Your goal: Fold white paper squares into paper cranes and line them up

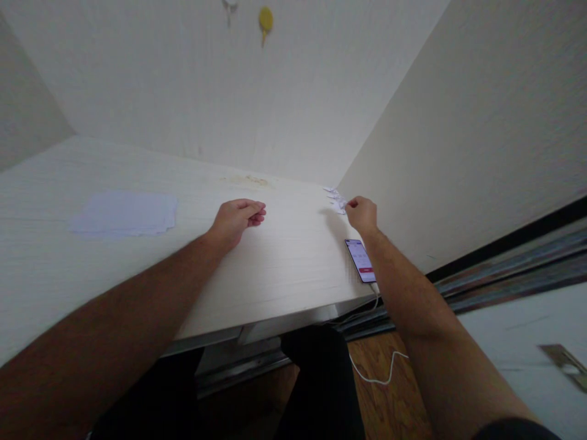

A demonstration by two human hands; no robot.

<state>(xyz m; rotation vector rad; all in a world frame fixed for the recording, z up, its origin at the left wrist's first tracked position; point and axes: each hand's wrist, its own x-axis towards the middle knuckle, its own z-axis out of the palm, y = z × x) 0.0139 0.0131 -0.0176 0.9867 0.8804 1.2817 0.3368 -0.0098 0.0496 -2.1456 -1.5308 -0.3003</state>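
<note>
My left hand hovers above the middle of the white desk. Its fingers are curled in with the thumb laid against them, and nothing shows between them. At the back right corner, my right hand is closed in a pinch beside several small crumpled or folded bits of white paper. Whether its fingertips hold one of these bits is too small to make out. A stack of white paper sheets lies flat on the left side of the desk, well away from both hands.
A phone with its screen lit lies below my right wrist, a white cable plugged in. Walls rise behind and to the right. A yellow hook is on the back wall. The desk's front edge is near my legs.
</note>
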